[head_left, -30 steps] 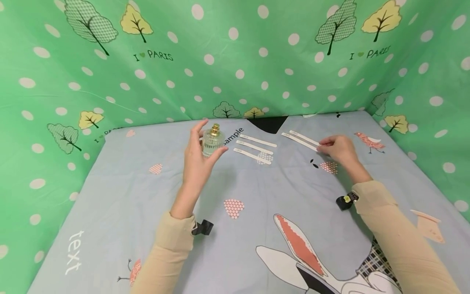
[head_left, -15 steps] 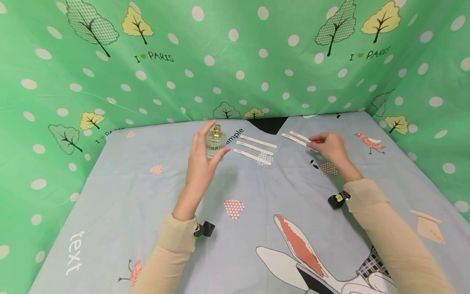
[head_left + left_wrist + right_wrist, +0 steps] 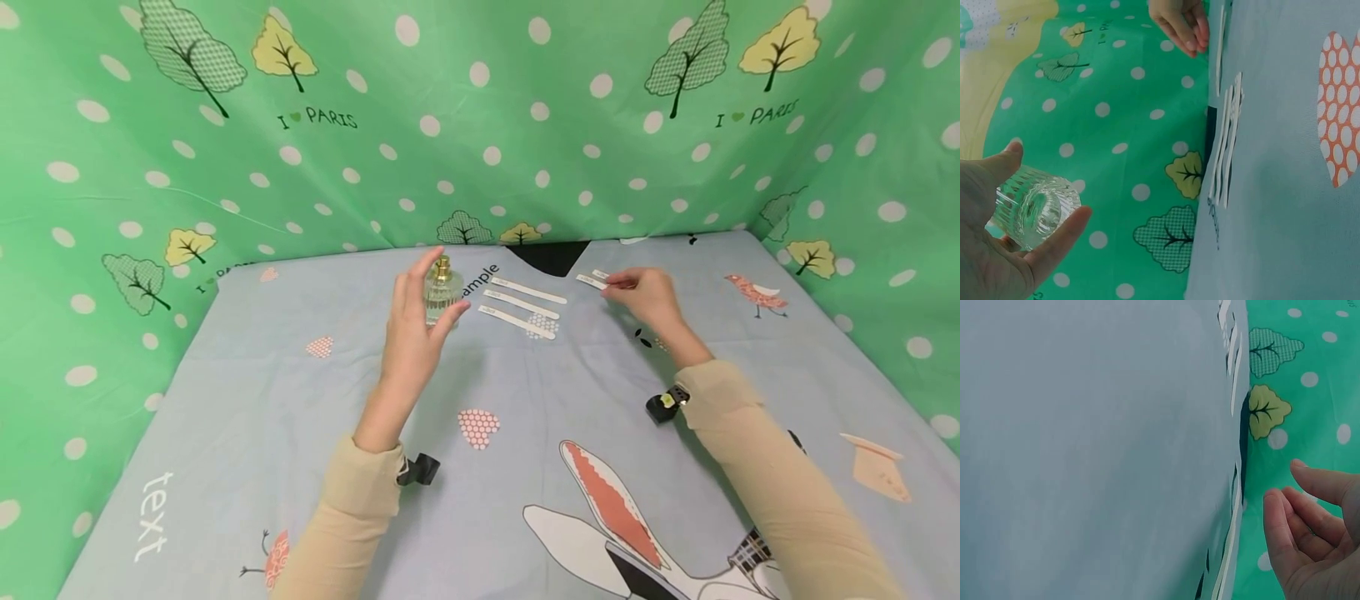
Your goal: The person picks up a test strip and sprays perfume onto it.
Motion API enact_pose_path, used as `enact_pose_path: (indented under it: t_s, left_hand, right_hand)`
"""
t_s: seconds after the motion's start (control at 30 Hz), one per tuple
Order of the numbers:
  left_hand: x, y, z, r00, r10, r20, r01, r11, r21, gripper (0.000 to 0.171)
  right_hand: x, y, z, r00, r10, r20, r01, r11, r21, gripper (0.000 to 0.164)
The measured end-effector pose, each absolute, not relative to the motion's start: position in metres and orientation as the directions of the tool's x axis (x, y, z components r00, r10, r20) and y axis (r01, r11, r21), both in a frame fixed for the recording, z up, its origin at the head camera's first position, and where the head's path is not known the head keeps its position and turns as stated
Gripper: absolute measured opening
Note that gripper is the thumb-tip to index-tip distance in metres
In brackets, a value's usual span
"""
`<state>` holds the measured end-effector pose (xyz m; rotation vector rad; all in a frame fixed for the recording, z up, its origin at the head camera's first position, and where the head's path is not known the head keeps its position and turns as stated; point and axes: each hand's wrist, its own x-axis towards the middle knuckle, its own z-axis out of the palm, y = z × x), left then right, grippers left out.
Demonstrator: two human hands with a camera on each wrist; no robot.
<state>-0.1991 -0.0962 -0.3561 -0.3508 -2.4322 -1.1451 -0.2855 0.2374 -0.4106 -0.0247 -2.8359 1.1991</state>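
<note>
My left hand (image 3: 411, 333) holds a clear glass perfume bottle (image 3: 445, 287) with a gold spray top, raised above the cloth. In the left wrist view the ribbed bottle (image 3: 1041, 206) shows its base between the thumb and fingers. Over on the right, my right hand (image 3: 647, 300) hovers with thumb and fingers loosely bent and nothing between them. Beneath it lie two white paper test strips (image 3: 591, 282), mostly hidden by the hand except their printed left ends. Three more white strips (image 3: 521, 305) lie side by side between the bottle and the right hand.
A grey-blue printed cloth (image 3: 300, 417) covers the table. Behind it and along the sides hangs a green dotted curtain (image 3: 420, 183). Each wrist wears a small black camera, such as the left wrist camera (image 3: 426, 468).
My right hand has slid leftward along the two right-hand strips, from their right ends toward the printed ends. The left hand with the bottle has shifted slightly right.
</note>
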Motion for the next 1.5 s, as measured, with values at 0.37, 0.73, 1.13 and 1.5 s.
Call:
enact_pose_path:
  t_s: [0.37,0.73,1.13,1.5]
  left_hand:
    - [-0.199,-0.098,-0.358,-0.880,0.039,0.473,0.390,0.628,0.673,0.071]
    - [-0.199,-0.099,-0.357,-0.886,0.035,0.462,0.381,0.621,0.685,0.072]
    - [-0.200,-0.098,-0.358,-0.888,0.040,0.458,0.383,0.618,0.687,0.071]
    - [-0.199,-0.099,-0.357,-0.898,0.039,0.438,0.366,0.617,0.696,0.070]
  right_hand:
    - [-0.291,0.218,-0.413,-0.998,0.029,0.053,-0.020,0.669,-0.743,0.030]
    - [-0.296,0.207,-0.417,-0.999,-0.004,0.054,-0.043,0.650,-0.758,0.029]
    - [-0.302,0.193,-0.424,-0.998,-0.012,0.053,-0.049,0.634,-0.772,0.029]
    - [-0.306,0.184,-0.428,-0.998,-0.039,0.051,-0.064,0.618,-0.783,0.029]
